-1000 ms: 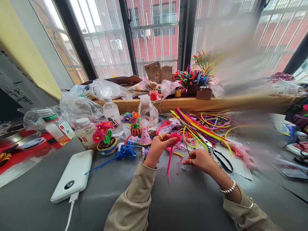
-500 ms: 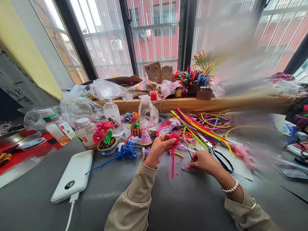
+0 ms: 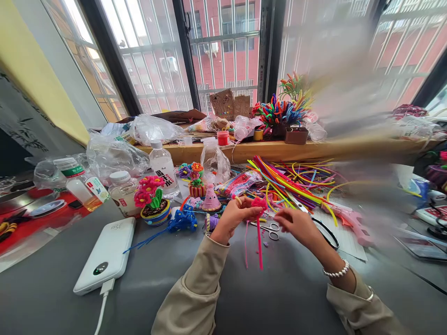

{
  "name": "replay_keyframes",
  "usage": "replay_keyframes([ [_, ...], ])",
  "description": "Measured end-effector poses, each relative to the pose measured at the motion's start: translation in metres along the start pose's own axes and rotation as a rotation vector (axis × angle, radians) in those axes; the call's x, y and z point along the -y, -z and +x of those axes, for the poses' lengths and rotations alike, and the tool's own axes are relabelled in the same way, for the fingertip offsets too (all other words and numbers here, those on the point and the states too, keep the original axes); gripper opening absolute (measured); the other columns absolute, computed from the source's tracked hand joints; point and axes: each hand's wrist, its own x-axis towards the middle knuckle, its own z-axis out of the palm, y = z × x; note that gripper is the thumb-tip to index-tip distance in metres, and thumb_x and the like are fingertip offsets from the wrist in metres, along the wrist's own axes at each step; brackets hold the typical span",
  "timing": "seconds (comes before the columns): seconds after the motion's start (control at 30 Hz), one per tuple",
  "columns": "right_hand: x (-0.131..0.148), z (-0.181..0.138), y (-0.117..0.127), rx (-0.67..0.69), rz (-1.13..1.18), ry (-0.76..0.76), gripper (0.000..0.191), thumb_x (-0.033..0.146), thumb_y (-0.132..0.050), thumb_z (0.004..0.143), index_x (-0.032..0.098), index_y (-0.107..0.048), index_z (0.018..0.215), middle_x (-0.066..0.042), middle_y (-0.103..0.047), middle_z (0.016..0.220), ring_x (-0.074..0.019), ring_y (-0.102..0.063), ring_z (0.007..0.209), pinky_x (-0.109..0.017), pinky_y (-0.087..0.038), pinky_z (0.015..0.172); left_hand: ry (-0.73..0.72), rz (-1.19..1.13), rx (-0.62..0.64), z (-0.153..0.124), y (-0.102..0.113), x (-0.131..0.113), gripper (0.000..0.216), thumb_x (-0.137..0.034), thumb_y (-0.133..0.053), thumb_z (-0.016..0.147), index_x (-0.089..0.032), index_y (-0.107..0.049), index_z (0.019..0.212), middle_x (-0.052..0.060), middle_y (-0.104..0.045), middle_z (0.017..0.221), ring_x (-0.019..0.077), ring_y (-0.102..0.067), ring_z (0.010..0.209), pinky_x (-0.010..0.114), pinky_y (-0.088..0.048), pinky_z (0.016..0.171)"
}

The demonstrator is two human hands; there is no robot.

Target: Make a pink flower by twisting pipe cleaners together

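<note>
My left hand (image 3: 233,217) pinches a pink pipe-cleaner flower (image 3: 259,203) with one long pink stem hanging straight down. A thinner pink strand dangles beside that stem. To the right of the flower, my right hand (image 3: 296,225) hovers with nothing in it, its fingers loosely apart. Small silver scissors (image 3: 274,231) lie on the table between the two hands. Under and behind my right hand rest large black-handled scissors (image 3: 328,232), partly covered by it. Tiny pink and purple scraps (image 3: 266,244) lie near the small scissors.
A heap of coloured pipe cleaners (image 3: 282,181) spreads behind my hands. A pink glue gun (image 3: 356,225) lies at right. To the left stand a pot of pink flowers (image 3: 155,211), a blue pipe-cleaner bundle (image 3: 183,219), bottles (image 3: 163,167) and a white power bank (image 3: 106,256).
My right hand has let go of the small scissors, which now lie on the table, and has risen slightly toward the flower. The flower in my left hand has shifted a little to the right.
</note>
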Motion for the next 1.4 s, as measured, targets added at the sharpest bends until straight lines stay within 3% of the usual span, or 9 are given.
replay_keyframes([
  [0.1,0.009,-0.003,0.001,-0.087,0.198,0.159,0.035,0.047,-0.034,0.08,0.018,-0.052,0.071,-0.001,-0.057,0.059,-0.0122,-0.054,0.052,-0.022,-0.041,0.051,0.027,0.077,0.09,0.0,-0.004,0.005,0.034,-0.026,-0.074,0.049,-0.01,-0.055,0.073,0.003,-0.061,0.064,0.0099,-0.057,0.057,0.023,-0.045,0.056],
  [0.23,0.019,-0.01,-0.002,-0.111,0.081,0.268,0.033,0.046,-0.04,0.079,0.017,-0.052,0.067,0.002,-0.051,0.052,-0.0106,-0.045,0.047,-0.022,-0.034,0.046,0.008,0.11,0.165,0.004,-0.005,0.013,0.046,-0.024,-0.075,0.048,-0.012,-0.051,0.085,0.0,-0.059,0.06,0.0109,-0.058,0.056,0.025,-0.046,0.058],
  [0.37,0.02,-0.012,-0.002,-0.155,0.04,0.281,0.034,0.043,-0.038,0.081,0.017,-0.051,0.063,0.002,-0.048,0.052,-0.0102,-0.042,0.048,-0.021,-0.032,0.047,0.019,0.094,0.182,0.003,-0.003,0.009,0.048,-0.022,-0.075,0.047,-0.013,-0.051,0.087,0.002,-0.062,0.067,0.0119,-0.06,0.061,0.025,-0.046,0.062],
  [0.5,0.021,-0.011,0.001,-0.138,0.043,0.253,0.034,0.043,-0.037,0.081,0.017,-0.051,0.064,0.002,-0.048,0.052,-0.01,-0.042,0.048,-0.021,-0.033,0.047,0.035,0.04,0.085,0.0,-0.004,0.001,0.037,-0.031,-0.069,0.056,-0.012,-0.054,0.084,0.006,-0.064,0.071,0.012,-0.061,0.062,0.026,-0.047,0.065],
  [0.67,0.023,-0.012,-0.001,-0.108,0.031,0.296,0.035,0.04,-0.034,0.083,0.018,-0.05,0.062,0.002,-0.047,0.051,-0.0101,-0.043,0.048,-0.022,-0.034,0.048,0.049,0.06,0.148,-0.001,-0.007,0.003,0.039,-0.027,-0.073,0.05,-0.012,-0.056,0.082,0.005,-0.065,0.068,0.0142,-0.062,0.063,0.028,-0.047,0.065],
  [0.8,0.02,-0.012,-0.003,-0.288,0.012,0.381,0.027,0.036,-0.037,0.084,0.017,-0.052,0.07,-0.001,-0.053,0.063,-0.0112,-0.048,0.056,-0.023,-0.039,0.053,0.045,-0.003,0.066,-0.002,-0.007,0.001,0.04,-0.025,-0.074,0.05,-0.012,-0.053,0.082,0.004,-0.064,0.066,0.0136,-0.061,0.06,0.027,-0.047,0.062],
  [0.93,0.019,-0.015,-0.003,-0.464,-0.12,0.626,0.014,0.027,-0.052,0.076,0.019,-0.054,0.087,-0.006,-0.052,0.088,-0.016,-0.051,0.079,-0.028,-0.044,0.068,0.035,-0.081,-0.002,-0.002,-0.006,-0.002,0.039,-0.021,-0.074,0.051,-0.012,-0.051,0.081,0.004,-0.064,0.069,0.0116,-0.061,0.059,0.024,-0.048,0.06],
  [1.1,0.019,-0.016,-0.005,-0.467,-0.286,0.809,0.017,0.018,-0.053,0.075,0.021,-0.055,0.092,-0.005,-0.051,0.089,-0.0169,-0.048,0.086,-0.032,-0.044,0.075,0.037,-0.11,-0.019,-0.003,-0.007,-0.003,0.035,-0.02,-0.073,0.052,-0.011,-0.052,0.079,0.003,-0.063,0.067,0.01,-0.06,0.057,0.023,-0.048,0.059],
  [1.4,0.018,-0.016,-0.005,-0.53,-0.394,0.875,0.015,0.018,-0.053,0.077,0.021,-0.057,0.091,-0.004,-0.058,0.083,-0.0164,-0.051,0.079,-0.032,-0.045,0.074,0.061,-0.068,0.001,-0.002,-0.006,-0.002,0.035,-0.021,-0.073,0.052,-0.011,-0.053,0.078,0.003,-0.063,0.063,0.0108,-0.06,0.057,0.023,-0.047,0.059],
])
